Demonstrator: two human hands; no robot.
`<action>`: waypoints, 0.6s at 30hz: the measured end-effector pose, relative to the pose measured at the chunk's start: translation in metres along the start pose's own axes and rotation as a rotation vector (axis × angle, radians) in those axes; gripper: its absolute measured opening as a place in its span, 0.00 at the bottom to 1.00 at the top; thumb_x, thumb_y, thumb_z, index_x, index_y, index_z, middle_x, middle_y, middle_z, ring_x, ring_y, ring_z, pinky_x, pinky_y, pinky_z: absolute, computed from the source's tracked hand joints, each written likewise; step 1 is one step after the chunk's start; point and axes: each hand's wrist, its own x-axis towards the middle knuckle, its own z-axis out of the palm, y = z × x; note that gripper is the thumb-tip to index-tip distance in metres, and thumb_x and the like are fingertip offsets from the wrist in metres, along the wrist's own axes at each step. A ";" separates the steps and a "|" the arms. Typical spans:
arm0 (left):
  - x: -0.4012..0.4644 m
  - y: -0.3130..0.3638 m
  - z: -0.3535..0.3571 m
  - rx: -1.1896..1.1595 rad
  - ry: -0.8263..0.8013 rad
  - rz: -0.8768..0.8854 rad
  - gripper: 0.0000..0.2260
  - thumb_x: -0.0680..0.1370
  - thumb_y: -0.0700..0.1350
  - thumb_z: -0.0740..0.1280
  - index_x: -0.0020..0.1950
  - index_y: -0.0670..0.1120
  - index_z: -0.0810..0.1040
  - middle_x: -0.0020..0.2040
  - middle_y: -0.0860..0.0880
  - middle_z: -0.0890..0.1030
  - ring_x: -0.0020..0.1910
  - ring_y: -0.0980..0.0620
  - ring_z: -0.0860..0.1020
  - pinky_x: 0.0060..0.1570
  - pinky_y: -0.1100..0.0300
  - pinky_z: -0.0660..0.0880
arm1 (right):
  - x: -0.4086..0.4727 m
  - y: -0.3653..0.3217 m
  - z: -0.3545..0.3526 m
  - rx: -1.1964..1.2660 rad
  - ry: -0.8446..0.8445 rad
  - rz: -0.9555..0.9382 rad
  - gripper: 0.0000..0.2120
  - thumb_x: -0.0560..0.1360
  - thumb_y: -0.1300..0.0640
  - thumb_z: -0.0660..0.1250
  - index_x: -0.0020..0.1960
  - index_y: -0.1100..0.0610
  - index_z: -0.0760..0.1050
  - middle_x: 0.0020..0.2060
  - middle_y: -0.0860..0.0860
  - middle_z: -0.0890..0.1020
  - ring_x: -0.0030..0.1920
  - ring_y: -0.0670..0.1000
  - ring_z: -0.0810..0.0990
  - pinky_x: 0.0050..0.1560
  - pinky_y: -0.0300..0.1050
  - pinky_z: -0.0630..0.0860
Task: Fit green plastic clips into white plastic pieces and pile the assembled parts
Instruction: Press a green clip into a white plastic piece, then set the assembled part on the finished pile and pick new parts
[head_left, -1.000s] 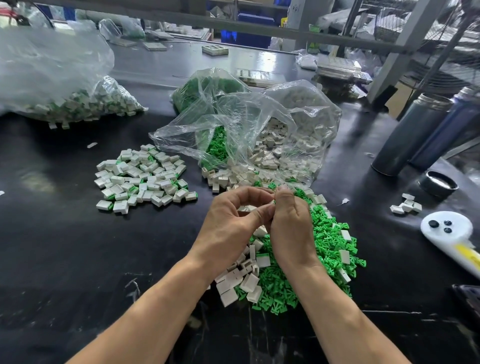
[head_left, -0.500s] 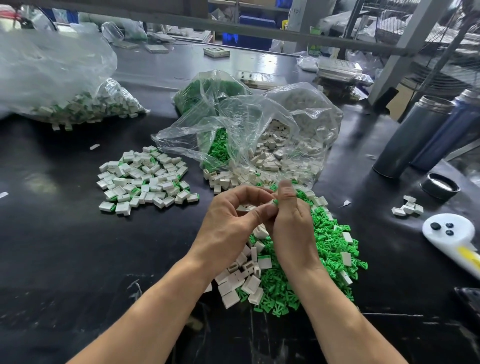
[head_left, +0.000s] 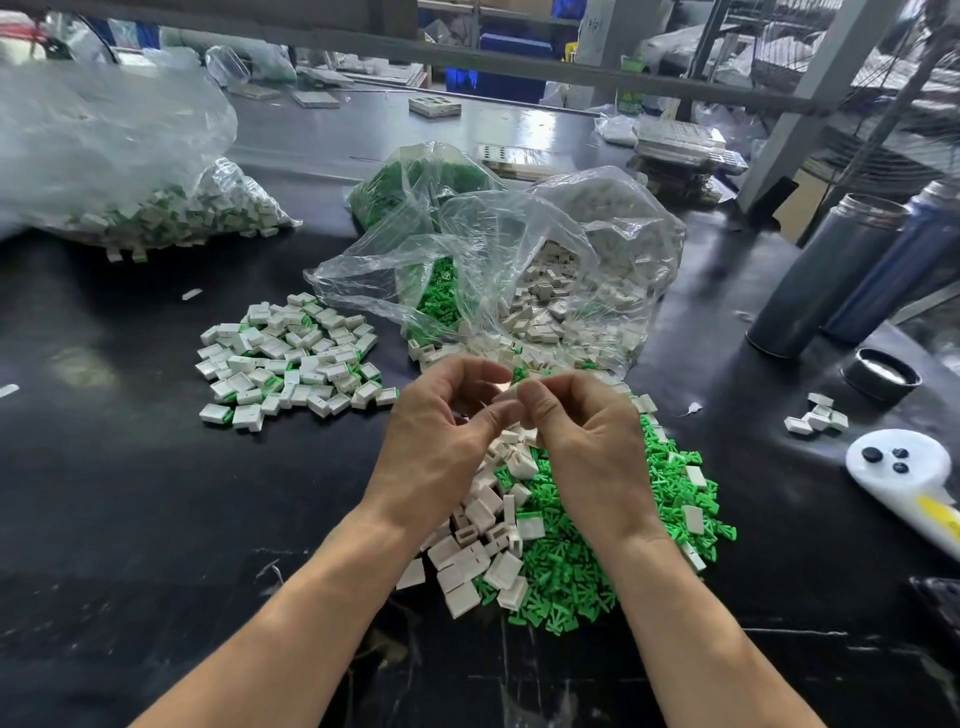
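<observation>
Both hands meet above the loose parts at the tabletop's near edge, likely so fresh pieces lie within reach. The left hand (head_left: 441, 441) and right hand (head_left: 587, 441) each have their grip pinching one small white piece (head_left: 511, 392), mostly hidden; any clip in it cannot be seen. Finished white-and-green parts (head_left: 291, 358) pile toward the left edge.

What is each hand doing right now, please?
Left hand: pinching a small white piece at its fingertips.
Right hand: pinching the same piece from the other side.
</observation>
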 end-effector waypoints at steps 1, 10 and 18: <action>0.000 0.000 0.000 0.050 -0.004 0.026 0.09 0.75 0.47 0.77 0.53 0.52 0.82 0.45 0.56 0.85 0.42 0.56 0.82 0.44 0.58 0.81 | 0.000 0.001 0.000 -0.004 0.003 0.014 0.06 0.81 0.52 0.71 0.47 0.52 0.83 0.39 0.46 0.87 0.39 0.42 0.83 0.39 0.33 0.76; 0.000 -0.004 -0.003 0.457 0.057 0.167 0.07 0.75 0.51 0.76 0.51 0.57 0.81 0.47 0.62 0.77 0.46 0.62 0.77 0.45 0.70 0.75 | 0.000 0.003 0.002 -0.123 0.085 0.057 0.09 0.81 0.48 0.70 0.44 0.50 0.82 0.37 0.41 0.84 0.35 0.41 0.81 0.35 0.33 0.74; 0.011 -0.014 -0.033 0.882 0.183 -0.043 0.07 0.80 0.50 0.72 0.55 0.51 0.80 0.51 0.53 0.80 0.50 0.52 0.79 0.56 0.52 0.79 | 0.004 0.006 -0.006 -0.161 0.142 0.077 0.11 0.81 0.47 0.70 0.43 0.50 0.83 0.36 0.44 0.85 0.37 0.44 0.83 0.35 0.34 0.75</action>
